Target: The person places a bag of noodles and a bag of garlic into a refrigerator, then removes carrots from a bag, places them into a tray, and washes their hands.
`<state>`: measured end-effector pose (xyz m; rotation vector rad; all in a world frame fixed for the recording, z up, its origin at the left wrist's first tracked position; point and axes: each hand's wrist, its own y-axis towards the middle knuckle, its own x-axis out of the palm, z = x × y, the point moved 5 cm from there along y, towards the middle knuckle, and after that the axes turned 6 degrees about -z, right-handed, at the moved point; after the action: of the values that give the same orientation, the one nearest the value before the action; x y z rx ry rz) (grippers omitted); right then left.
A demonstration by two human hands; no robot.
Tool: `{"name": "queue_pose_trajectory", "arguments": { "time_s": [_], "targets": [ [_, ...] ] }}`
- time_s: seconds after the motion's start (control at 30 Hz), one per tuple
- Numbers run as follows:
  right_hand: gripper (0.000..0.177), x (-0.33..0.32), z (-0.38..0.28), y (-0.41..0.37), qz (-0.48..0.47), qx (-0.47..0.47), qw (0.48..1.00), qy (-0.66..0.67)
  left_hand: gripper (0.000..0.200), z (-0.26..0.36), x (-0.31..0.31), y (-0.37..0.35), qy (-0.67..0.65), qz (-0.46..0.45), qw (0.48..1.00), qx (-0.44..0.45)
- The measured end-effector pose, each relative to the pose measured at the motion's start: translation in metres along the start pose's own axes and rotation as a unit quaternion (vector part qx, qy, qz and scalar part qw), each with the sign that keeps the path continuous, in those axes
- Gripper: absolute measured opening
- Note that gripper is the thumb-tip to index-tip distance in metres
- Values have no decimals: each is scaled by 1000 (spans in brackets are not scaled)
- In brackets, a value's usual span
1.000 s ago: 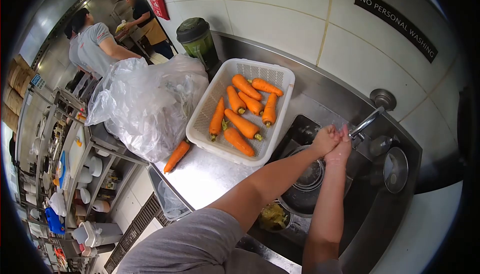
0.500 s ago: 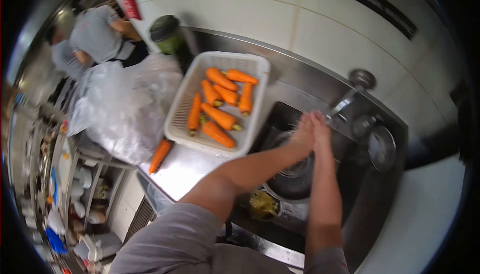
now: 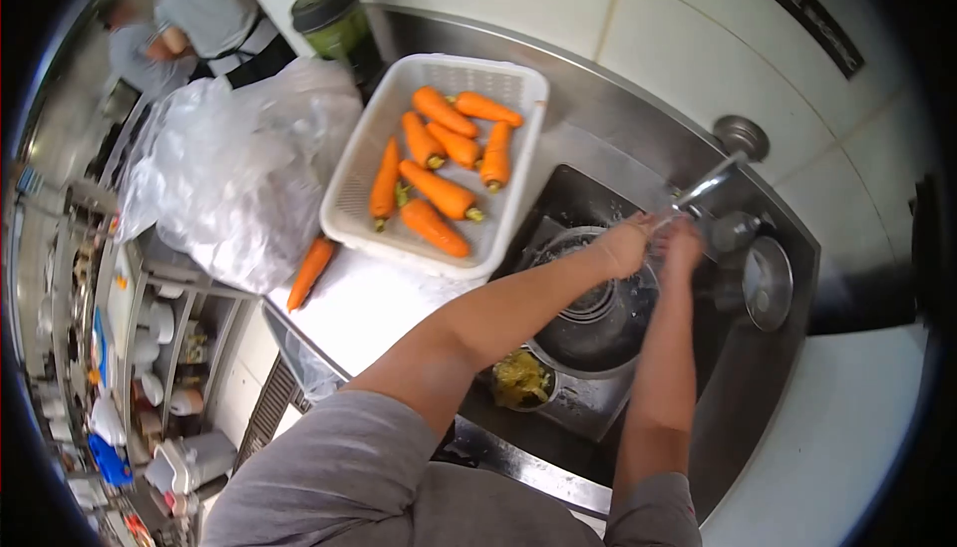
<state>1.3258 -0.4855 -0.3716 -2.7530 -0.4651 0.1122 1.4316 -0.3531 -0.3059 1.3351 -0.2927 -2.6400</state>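
My left hand [image 3: 628, 246] and my right hand [image 3: 682, 242] are close together over the sink [image 3: 543, 238], just below the spout of the metal faucet [image 3: 710, 184]. Water splashes around them. Their fingers are blurred and partly hidden, so I cannot make out whether they hold anything. Under my forearms, a dark round pan [image 3: 588, 348] sits in the basin. Beside it, nearer me, stands a small round container with yellowish scraps [image 3: 522, 379].
Left of the sink, a white plastic basket [image 3: 339, 210] holds several carrots [image 3: 439, 188]; one loose carrot [image 3: 311, 274] lies beside it. A plastic bag [image 3: 229, 168], a green-filled lidded container [image 3: 334, 23] and a round metal dish [image 3: 768, 284] are around. Two people [image 3: 204, 8] stand far left.
My hands have separated slightly from being pressed together and sit nearer the faucet spout. The view has shifted, and splashing water shows more clearly.
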Motion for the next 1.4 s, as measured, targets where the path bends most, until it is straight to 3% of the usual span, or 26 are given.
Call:
{"name": "queue_pose_trajectory", "arguments": {
  "time_s": [0.03,0.07,0.1,0.13,0.17,0.23,0.3,0.37,0.43,0.47,0.5,0.57,0.63,0.7,0.8,0.87,0.9,1.03,1.1,1.17,1.27,1.33,1.4],
  "targets": [
    [18,-28,2,27,85,-119,981,-128,30,-8,2,-1,-67,-22,995,-71],
    [14,-40,4,40,171,-237,923,-249,21,-15,3,-6,-136,-42,980,-137],
    [14,-36,-1,34,167,-239,924,-249,21,-18,-1,-16,-135,-39,980,-139],
    [13,-34,3,35,60,-117,979,-154,17,-19,-2,-31,-117,-67,980,-146],
    [19,-28,8,30,-48,11,997,-54,15,-17,-1,-47,-100,-96,979,-150],
    [23,-41,6,39,-54,19,998,-6,22,-8,14,-89,-19,-195,971,-136],
    [27,-48,4,33,-61,30,997,47,26,11,-6,-157,-106,-209,961,-144],
    [24,-54,-8,-4,-79,6,975,207,34,25,-68,-226,-48,-294,931,-209],
    [27,-59,25,-29,-92,17,984,148,50,-12,-125,-303,13,-493,788,-370],
    [28,-56,45,-50,-107,59,990,72,51,-41,-163,-348,-39,-416,737,-531],
    [29,-48,64,-78,-121,101,987,-6,42,-97,-181,-397,98,-324,790,-512],
    [24,-35,102,-130,-133,128,982,-40,28,-145,-232,-456,271,-159,766,-560],
    [20,-14,120,-180,-164,149,974,-53,28,-157,-242,-464,326,-60,745,-578],
    [20,6,118,-231,-192,152,966,-82,36,-156,-231,-462,327,-27,751,-573],
    [20,4,116,-283,-185,72,976,-89,45,-162,-218,-480,379,12,767,-517],
    [18,-18,118,-313,-121,31,987,-106,51,-151,-218,-490,194,9,807,-558],
    [16,-30,116,-332,-80,-2,988,-133,54,-148,-220,-494,194,-21,816,-544],
    [12,-93,108,-413,65,-34,997,-18,51,-99,-241,-488,133,-31,924,-356],
    [11,-113,107,-457,128,-23,991,22,52,-53,-271,-464,155,-82,933,-314],
    [12,-121,116,-481,157,4,988,6,54,-37,-300,-422,192,-67,954,-219],
    [12,-116,128,-484,183,27,983,-1,58,-29,-335,-354,280,-18,940,-192],
    [10,-100,123,-470,160,0,987,7,60,-14,-351,-317,273,153,937,-154],
    [10,-82,118,-445,123,-3,992,30,60,-7,-321,-298,224,145,957,-112]
  ]
}}
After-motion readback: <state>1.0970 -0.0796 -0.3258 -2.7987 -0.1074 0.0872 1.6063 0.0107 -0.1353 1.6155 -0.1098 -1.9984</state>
